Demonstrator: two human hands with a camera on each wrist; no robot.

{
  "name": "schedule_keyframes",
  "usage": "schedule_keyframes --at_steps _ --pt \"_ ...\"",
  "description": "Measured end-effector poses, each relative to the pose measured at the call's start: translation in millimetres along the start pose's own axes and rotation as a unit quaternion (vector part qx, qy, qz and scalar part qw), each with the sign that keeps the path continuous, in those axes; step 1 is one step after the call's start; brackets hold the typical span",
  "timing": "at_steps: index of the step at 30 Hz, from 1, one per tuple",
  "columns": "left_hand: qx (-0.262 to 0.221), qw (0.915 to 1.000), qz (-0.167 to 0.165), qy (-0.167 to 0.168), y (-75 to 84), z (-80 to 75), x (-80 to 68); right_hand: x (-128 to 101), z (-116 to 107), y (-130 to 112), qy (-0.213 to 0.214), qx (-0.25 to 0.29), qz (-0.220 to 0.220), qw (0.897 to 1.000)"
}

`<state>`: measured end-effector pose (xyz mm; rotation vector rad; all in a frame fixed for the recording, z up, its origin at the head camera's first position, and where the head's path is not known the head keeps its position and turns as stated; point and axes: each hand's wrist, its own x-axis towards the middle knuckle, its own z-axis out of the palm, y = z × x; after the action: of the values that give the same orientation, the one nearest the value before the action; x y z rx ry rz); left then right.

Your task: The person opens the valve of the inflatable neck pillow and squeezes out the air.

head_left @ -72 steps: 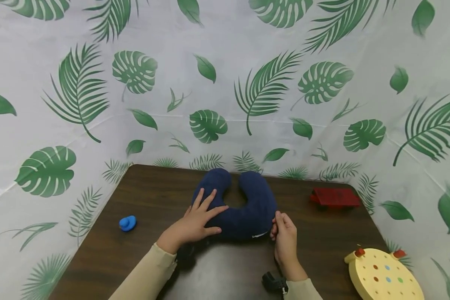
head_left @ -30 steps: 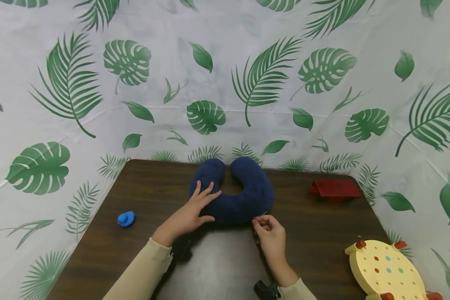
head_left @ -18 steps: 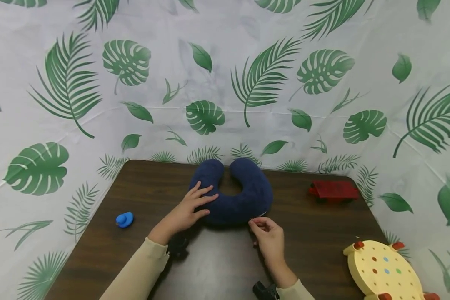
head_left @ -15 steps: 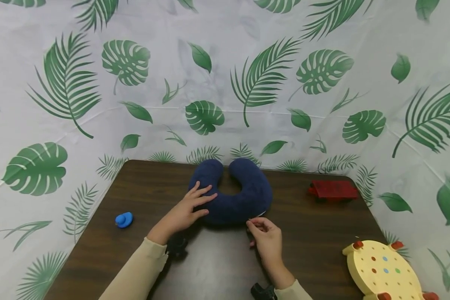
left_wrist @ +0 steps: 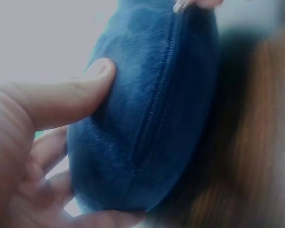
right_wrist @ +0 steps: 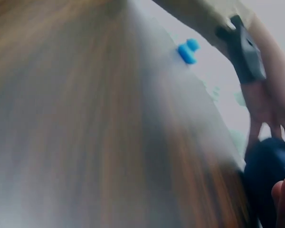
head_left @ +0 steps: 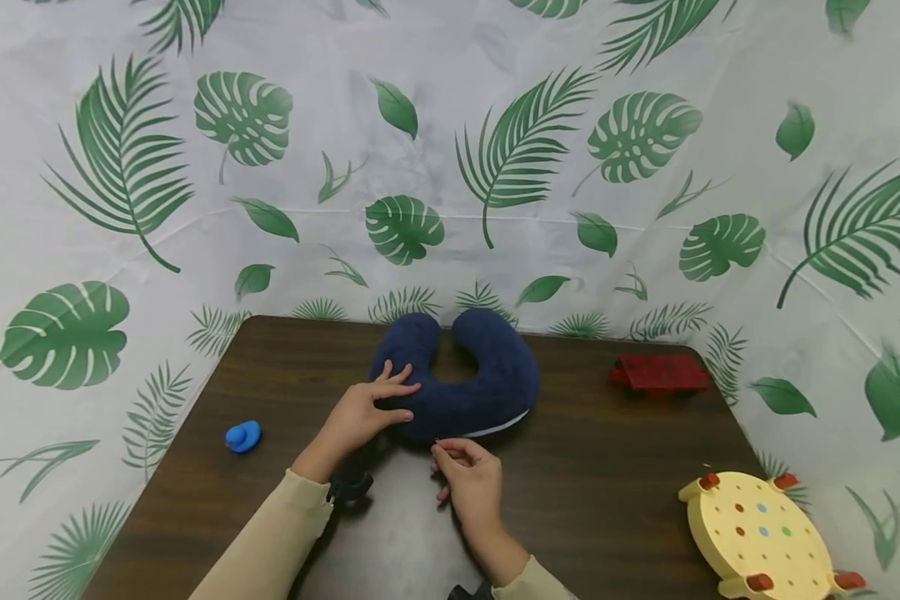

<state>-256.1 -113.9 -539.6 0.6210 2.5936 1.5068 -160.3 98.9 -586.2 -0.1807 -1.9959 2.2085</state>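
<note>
Blue duck (head_left: pixel 243 436), red block (head_left: pixel 660 372) and yellow board (head_left: pixel 759 537) lie apart on the table (head_left: pixel 615 467).

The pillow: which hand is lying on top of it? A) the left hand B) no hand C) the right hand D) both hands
A: the left hand rests on the pillow, while the right hand is at its near edge, off the top.

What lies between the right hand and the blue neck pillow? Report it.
Nothing visible. The right hand sits at the near edge of the neck pillow, its fingers pinching something small there, likely the zipper pull. The left hand rests on the pillow's left arm. Only bare table lies around them.
</note>
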Motion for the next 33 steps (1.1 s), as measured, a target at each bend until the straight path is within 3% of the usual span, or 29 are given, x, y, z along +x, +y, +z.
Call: schedule_keyframes --at_steps 6,12,17,19,22,25,29,31,33 --pt "0.028 0.9993 0.018 0.018 2.4 3.4 0.8 -1 41 4 0.003 -0.017 -0.009 1.000" --pt "0.023 0.9988 0.027 0.032 3.8 1.6 0.0 1 76 8 -0.003 -0.081 -0.022 0.996" --pt "0.042 0.9976 0.050 0.024 4.9 2.0 1.9 4 78 4 -0.033 -0.125 -0.033 0.991" --pt "0.054 0.9968 0.056 0.020 4.8 2.5 2.0 8 71 -4 -0.075 -0.137 -0.013 0.988" --pt "0.068 0.9960 0.057 0.009 4.6 3.9 1.8 19 48 -32 -0.170 -0.179 0.021 0.969" --pt "0.084 0.9945 0.062 -0.002 4.3 4.9 1.7 35 13 -74 -0.248 -0.218 -0.006 0.944" --pt "0.112 0.9909 0.074 -0.010 5.6 4.1 0.2 54 -39 -110 -0.244 -0.271 -0.130 0.922" --pt "0.132 0.9878 0.081 -0.012 8.1 2.8 -0.8 63 -60 -113 -0.236 -0.308 -0.176 0.905" --pt "0.154 0.9832 0.097 -0.013 12.1 1.5 -1.8 73 -73 -107 -0.245 -0.347 -0.212 0.880"
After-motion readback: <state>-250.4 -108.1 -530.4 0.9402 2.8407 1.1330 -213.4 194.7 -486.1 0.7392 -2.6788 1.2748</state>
